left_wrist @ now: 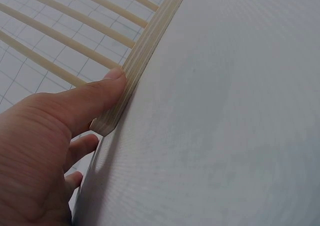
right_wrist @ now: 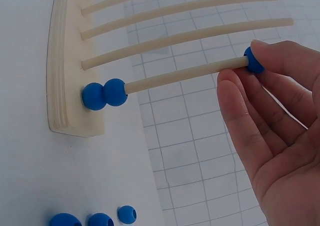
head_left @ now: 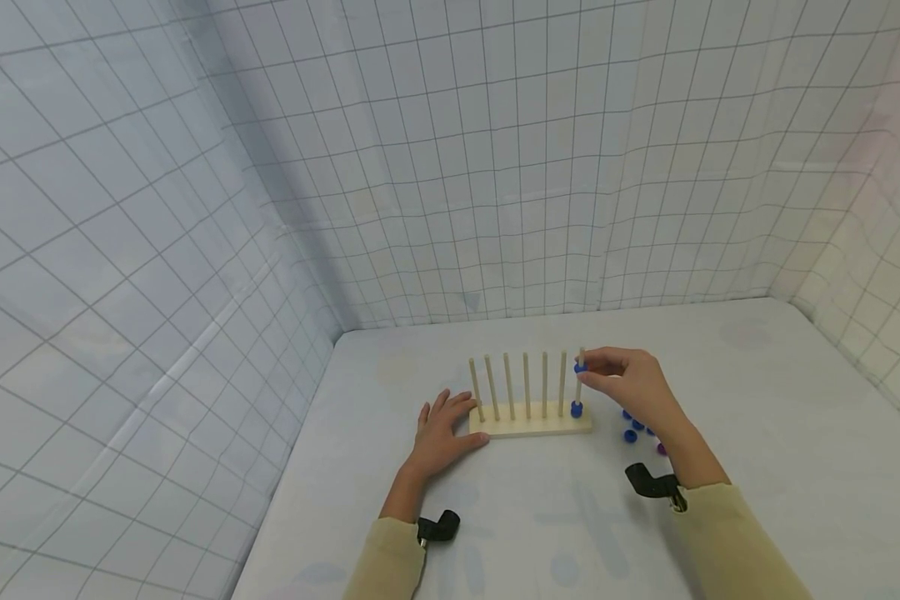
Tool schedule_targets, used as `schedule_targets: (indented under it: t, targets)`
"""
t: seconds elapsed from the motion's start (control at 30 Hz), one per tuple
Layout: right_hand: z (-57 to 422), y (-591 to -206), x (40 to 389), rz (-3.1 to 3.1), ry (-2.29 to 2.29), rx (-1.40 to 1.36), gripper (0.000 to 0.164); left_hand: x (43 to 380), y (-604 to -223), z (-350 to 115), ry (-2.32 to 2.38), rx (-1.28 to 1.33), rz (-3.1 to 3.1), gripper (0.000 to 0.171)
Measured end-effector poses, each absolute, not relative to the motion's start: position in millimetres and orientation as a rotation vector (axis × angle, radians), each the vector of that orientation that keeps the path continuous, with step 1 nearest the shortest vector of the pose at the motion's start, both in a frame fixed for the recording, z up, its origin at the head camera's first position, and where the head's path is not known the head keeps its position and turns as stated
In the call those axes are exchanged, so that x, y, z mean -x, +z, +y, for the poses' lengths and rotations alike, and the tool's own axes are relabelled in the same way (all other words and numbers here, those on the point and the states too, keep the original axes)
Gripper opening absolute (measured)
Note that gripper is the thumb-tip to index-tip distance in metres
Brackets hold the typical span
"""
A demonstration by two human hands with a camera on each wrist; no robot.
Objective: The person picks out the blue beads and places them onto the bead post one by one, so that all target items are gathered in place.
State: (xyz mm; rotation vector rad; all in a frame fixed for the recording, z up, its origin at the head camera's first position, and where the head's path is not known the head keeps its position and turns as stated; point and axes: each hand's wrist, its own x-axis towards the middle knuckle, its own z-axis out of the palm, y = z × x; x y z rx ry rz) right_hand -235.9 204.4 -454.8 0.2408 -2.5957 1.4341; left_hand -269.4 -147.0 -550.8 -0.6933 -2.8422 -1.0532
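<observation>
A pale wooden peg rack (head_left: 531,429) stands on the white table, with several upright pegs in a row. My left hand (head_left: 441,433) holds its left end, thumb (left_wrist: 107,88) against the front edge and index finger toward the back; other fingers spread on the table. Between thumb and fingers, my right hand (head_left: 633,383) pinches a blue bead (right_wrist: 254,61) at the top of the rightmost peg (right_wrist: 185,75). In the right wrist view, the peg end enters the bead. Two blue beads (right_wrist: 104,95) sit at that peg's foot, touching each other.
Several loose blue beads (head_left: 630,436) lie on the table right of the rack, partly hidden by the right forearm. A purple bead (head_left: 662,448) lies near them. Grid-patterned white curtains (head_left: 450,167) surround the table's back and sides.
</observation>
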Motion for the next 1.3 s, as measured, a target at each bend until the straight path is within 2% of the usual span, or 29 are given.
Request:
schedule_targets:
  t: [1.3]
  targets:
    - [204.9,-477.6,236.6,-2.611,1.483,-0.220,0.035,269.3,-551.3,-146.5,-1.037,0.712,-2.824,0.068]
